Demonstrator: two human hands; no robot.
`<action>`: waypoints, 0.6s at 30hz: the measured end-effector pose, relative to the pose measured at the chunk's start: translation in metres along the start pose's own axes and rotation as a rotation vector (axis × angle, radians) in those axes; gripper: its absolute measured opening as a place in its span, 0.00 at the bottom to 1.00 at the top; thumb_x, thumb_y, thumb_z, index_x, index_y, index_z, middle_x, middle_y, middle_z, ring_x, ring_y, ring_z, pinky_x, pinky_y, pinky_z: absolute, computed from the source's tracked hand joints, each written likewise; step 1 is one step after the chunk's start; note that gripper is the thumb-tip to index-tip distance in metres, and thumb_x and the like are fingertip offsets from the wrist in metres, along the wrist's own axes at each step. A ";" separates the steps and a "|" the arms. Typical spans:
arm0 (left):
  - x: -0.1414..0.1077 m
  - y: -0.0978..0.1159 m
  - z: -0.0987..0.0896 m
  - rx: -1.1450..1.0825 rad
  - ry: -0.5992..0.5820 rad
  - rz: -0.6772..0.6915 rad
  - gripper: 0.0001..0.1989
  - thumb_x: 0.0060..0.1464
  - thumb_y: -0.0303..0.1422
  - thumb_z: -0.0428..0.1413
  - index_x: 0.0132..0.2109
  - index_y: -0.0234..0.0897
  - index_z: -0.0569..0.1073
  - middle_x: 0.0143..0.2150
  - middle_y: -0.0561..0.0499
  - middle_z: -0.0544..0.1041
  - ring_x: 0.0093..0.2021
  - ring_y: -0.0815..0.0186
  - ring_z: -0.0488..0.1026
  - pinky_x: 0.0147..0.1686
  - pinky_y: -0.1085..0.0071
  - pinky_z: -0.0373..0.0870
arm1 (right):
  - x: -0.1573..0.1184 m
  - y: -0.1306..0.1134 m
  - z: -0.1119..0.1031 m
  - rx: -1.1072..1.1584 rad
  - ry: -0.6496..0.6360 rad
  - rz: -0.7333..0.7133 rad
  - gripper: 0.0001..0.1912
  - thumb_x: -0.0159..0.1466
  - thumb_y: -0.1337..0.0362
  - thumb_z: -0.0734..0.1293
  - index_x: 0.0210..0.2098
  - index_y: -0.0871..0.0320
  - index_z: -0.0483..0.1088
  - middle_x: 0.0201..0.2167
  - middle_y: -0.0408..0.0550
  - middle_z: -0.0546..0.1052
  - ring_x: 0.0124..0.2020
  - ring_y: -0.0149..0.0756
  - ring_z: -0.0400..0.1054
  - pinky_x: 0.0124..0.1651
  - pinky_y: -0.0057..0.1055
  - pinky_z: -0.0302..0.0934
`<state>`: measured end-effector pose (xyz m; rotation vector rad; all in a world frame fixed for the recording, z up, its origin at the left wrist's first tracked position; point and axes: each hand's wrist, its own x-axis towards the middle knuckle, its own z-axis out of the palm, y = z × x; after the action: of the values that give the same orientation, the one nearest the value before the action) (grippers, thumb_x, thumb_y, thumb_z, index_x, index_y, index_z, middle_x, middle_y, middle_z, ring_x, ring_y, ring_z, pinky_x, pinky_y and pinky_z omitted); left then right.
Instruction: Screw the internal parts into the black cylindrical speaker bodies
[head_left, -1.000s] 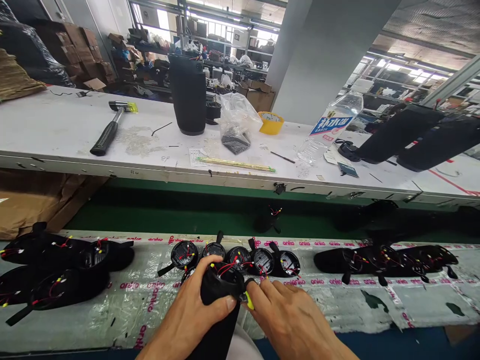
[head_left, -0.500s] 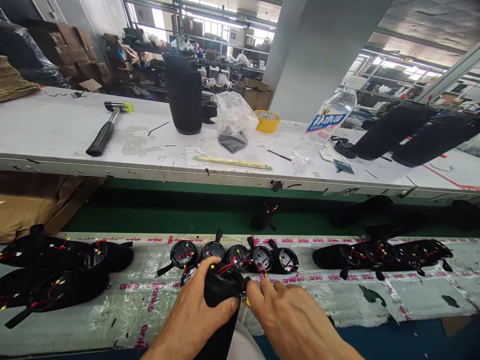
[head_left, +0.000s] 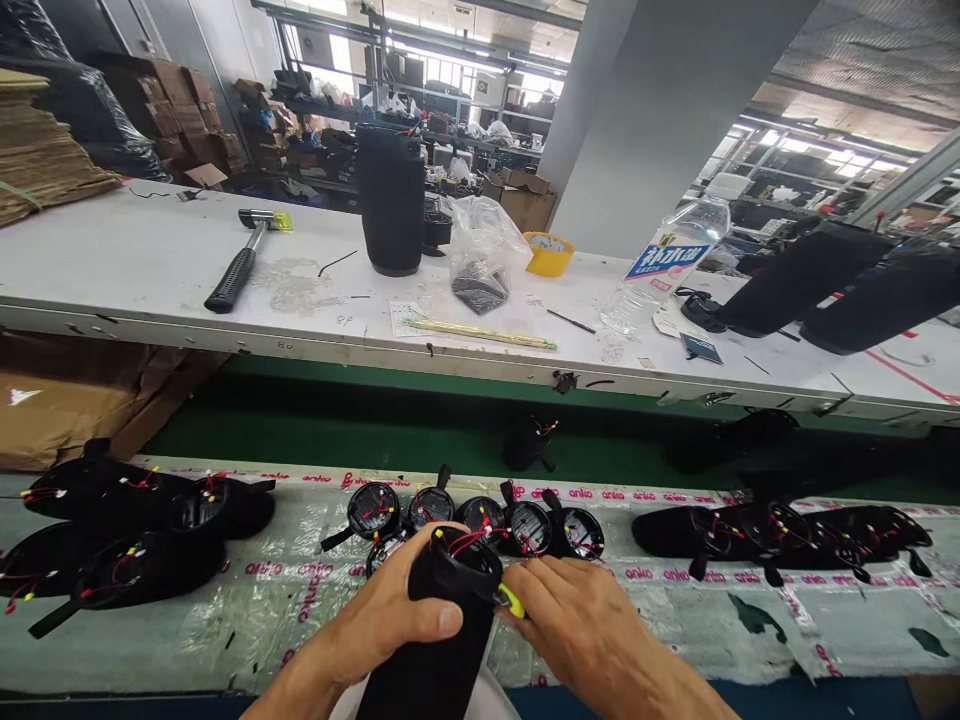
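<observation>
A black fabric-covered cylinder (head_left: 427,660) with an open top stands tilted in front of me, red and yellow wires showing inside its rim. My left hand (head_left: 397,610) wraps around its upper left side, thumb across the front. At the rim's right edge, my right hand (head_left: 577,620) is closed around a small tool with a yellow-green end (head_left: 511,600); most of it is hidden by the fingers, so its kind is unclear. A black strap or fabric edge runs along the rim beside this tool. Just behind the hands stand several similar cylinders (head_left: 529,528) with wires in their open tops.
More black cylinders lie left (head_left: 150,570) and right (head_left: 780,535) on the plastic-covered surface (head_left: 285,640). Beyond it, a white bench (head_left: 322,300) bears a hammer (head_left: 240,265), an upright black cylinder (head_left: 390,200), a plastic bag (head_left: 484,260), yellow tape (head_left: 549,254) and a water bottle (head_left: 664,265).
The cylinder's open top has tipped more into view. The right hand has shifted slightly down the rim's right side, showing more of the yellow-green tool. The camera view has moved slightly.
</observation>
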<state>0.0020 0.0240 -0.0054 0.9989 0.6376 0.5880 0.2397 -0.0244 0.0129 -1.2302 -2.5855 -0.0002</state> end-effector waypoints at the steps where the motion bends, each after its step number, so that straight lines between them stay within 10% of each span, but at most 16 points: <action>1: 0.000 0.000 0.001 -0.010 -0.005 0.010 0.33 0.47 0.40 0.67 0.60 0.39 0.72 0.52 0.47 0.80 0.55 0.49 0.72 0.57 0.55 0.66 | 0.000 0.000 0.000 0.012 0.013 0.004 0.15 0.80 0.62 0.50 0.38 0.53 0.60 0.28 0.39 0.71 0.26 0.36 0.67 0.31 0.36 0.54; 10: 0.001 -0.003 -0.001 -0.099 0.043 -0.132 0.34 0.46 0.47 0.66 0.58 0.38 0.73 0.47 0.46 0.82 0.46 0.50 0.77 0.49 0.57 0.71 | 0.002 0.006 -0.011 0.178 0.173 0.095 0.15 0.80 0.60 0.48 0.45 0.54 0.62 0.28 0.39 0.74 0.26 0.33 0.71 0.31 0.30 0.58; 18: -0.004 0.012 0.005 0.174 0.159 -0.044 0.32 0.48 0.42 0.67 0.58 0.41 0.70 0.52 0.48 0.80 0.57 0.47 0.73 0.57 0.55 0.67 | 0.006 -0.007 -0.014 -0.040 0.010 0.074 0.11 0.78 0.65 0.51 0.44 0.54 0.61 0.28 0.41 0.73 0.25 0.38 0.73 0.26 0.36 0.57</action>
<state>0.0007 0.0233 0.0084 1.1046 0.8609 0.5844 0.2346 -0.0261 0.0284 -1.3353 -2.5415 -0.0432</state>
